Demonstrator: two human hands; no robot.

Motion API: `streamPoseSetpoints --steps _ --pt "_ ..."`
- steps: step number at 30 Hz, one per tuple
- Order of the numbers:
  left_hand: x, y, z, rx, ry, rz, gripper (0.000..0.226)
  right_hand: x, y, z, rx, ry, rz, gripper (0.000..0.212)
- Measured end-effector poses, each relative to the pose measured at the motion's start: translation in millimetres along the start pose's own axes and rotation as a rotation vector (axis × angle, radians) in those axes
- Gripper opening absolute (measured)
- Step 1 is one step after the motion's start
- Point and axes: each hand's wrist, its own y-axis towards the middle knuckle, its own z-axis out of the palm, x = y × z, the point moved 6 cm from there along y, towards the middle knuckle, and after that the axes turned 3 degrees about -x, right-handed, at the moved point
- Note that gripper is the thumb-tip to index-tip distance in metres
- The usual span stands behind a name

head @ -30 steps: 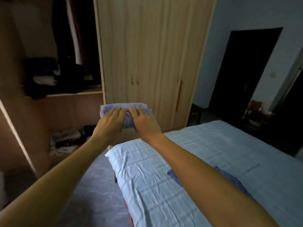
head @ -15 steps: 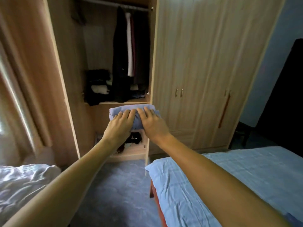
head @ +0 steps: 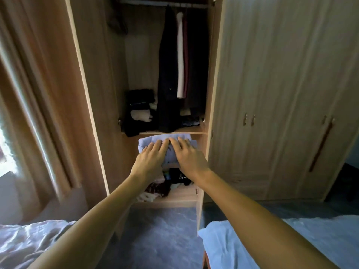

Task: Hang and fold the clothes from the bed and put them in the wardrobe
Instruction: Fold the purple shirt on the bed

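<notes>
A folded light-blue garment (head: 148, 141) is held up in front of the open wardrobe (head: 210, 74), level with the shelf edge (head: 186, 132). My left hand (head: 150, 160) and my right hand (head: 191, 158) grip it side by side, fingers spread over its top and thumbs hidden beneath. Dark and white clothes hang from the rail (head: 170, 74) inside. A pile of folded dark and white clothes (head: 139, 111) sits on the shelf at the left. Loose clothes (head: 159, 189) lie in the lower compartment, just below my hands.
The wardrobe's open door (head: 91, 94) stands at the left, its closed doors (head: 272, 94) at the right. The bed with the blue sheet (head: 310, 241) is at the bottom right, white bedding (head: 23, 243) at the bottom left, grey floor (head: 161, 235) between them. A curtain (head: 29, 94) hangs far left.
I have turned left from the bed and come closer to the open wardrobe. Both hands have kept their hold on the folded garment, which now sits just under the shelf edge.
</notes>
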Motion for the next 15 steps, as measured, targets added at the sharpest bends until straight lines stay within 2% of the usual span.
streamPoseSetpoints --steps 7,15 --pt "15.0 76.0 78.3 0.011 0.070 -0.034 0.071 -86.5 60.8 78.6 0.014 0.053 -0.101 0.077" --pt "74.3 147.4 137.7 0.031 0.152 -0.053 0.068 -124.3 149.3 147.2 -0.049 0.167 -0.104 0.084"
